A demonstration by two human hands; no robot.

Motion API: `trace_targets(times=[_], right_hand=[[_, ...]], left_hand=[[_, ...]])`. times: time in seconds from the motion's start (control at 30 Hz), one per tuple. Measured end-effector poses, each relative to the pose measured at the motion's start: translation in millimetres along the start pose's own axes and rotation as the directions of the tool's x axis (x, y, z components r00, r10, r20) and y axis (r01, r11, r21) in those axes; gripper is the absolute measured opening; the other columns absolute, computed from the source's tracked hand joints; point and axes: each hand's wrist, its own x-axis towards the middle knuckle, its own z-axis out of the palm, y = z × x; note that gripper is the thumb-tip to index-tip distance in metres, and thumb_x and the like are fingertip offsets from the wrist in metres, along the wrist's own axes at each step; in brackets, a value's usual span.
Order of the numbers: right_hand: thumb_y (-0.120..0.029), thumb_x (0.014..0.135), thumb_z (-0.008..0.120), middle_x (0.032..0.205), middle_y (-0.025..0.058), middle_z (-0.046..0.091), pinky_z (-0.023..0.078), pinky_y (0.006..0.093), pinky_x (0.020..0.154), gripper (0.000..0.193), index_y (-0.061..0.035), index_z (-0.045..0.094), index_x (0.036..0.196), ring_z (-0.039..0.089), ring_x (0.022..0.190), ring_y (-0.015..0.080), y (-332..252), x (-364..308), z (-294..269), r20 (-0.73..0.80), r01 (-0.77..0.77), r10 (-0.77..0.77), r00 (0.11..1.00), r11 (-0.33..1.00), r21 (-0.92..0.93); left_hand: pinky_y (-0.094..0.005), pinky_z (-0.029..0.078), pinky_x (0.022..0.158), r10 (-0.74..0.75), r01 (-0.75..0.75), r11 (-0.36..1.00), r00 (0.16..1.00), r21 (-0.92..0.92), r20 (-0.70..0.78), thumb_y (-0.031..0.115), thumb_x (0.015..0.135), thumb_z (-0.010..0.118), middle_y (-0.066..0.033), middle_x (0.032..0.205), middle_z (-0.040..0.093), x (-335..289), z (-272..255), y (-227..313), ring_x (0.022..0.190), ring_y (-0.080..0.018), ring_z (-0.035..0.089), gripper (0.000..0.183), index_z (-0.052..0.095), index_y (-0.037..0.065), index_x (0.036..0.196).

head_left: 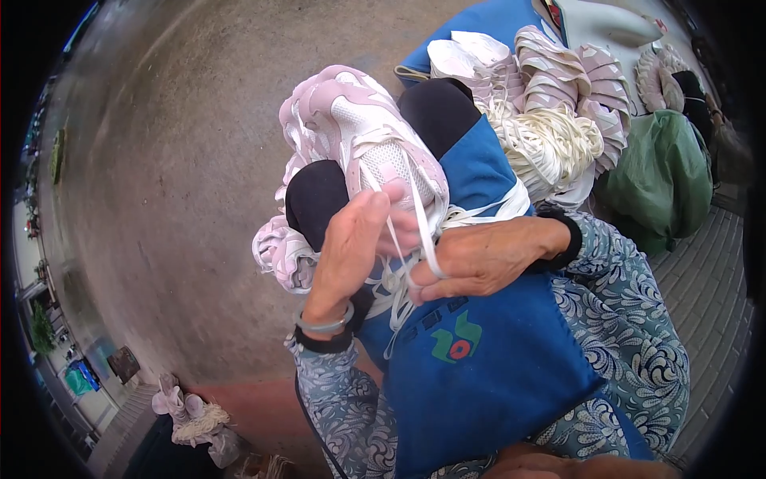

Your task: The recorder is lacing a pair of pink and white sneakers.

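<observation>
A stack of pink and white shoe uppers (pixel 355 120) rests across my knees, its laced front toward me. White shoelace (pixel 420 219) strands run from the eyelets down to my hands. My right hand (pixel 491 254) is closed on the lace, with a strand looped over its fingers. Beside the strands is my left hand (pixel 351 243), thumb raised; its fingers are smeared by motion, so their grip is unclear. Loose lace ends (pixel 391 299) hang over my blue apron (pixel 487 391), and more white lace (pixel 511 203) lies across my right thigh.
To my right, a bundle of cream laces (pixel 550 148) sits against piled pink and white uppers (pixel 550 68). A green plastic bag (pixel 658 180) stands beyond them. More uppers (pixel 187 407) lie at the lower left, on a dark surface. Concrete floor (pixel 183 199) stretches ahead.
</observation>
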Motion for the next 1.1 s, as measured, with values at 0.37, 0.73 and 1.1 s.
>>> trace_targets(times=[0.37,0.73,1.1], right_hand=[[-0.025,0.090,0.056,0.079,0.0163,0.057,0.044,0.0417,0.058,0.024,-0.0031,0.057,0.098,0.058,0.071,0.0319,5,-22,-24,-0.167,0.036,-0.077,0.983,0.971,-0.235],[-0.010,0.082,0.061,0.081,0.0113,0.052,0.047,0.0357,0.061,0.010,-0.0028,0.061,0.089,0.058,0.072,0.0270,43,29,-41,-0.786,-0.450,-0.161,0.596,0.744,-0.494],[-0.017,0.077,0.066,0.063,-0.0007,0.053,0.041,0.0253,0.052,0.018,-0.0004,0.059,0.080,0.051,0.059,0.0084,42,32,-83,-0.423,-0.303,0.545,0.723,0.802,0.514]], left_hand=[[-0.0270,0.053,0.062,0.117,-0.086,0.869,0.993,-0.487,0.034,0.019,0.095,0.053,-0.0019,0.070,0.055,17,10,-32,0.061,-0.0116,0.057,0.022,0.052,-0.002,0.101],[-0.0270,0.054,0.066,0.125,-0.117,0.945,0.992,-0.305,0.008,0.018,0.095,0.054,-0.0025,0.072,0.057,14,11,-42,0.062,-0.0105,0.057,0.018,0.052,0.001,0.099],[-0.0278,0.056,0.061,0.083,-0.071,0.968,0.996,-0.242,0.039,0.023,0.093,0.057,0.0014,0.066,0.052,15,4,-44,0.056,-0.0067,0.052,0.018,0.053,0.005,0.095]])
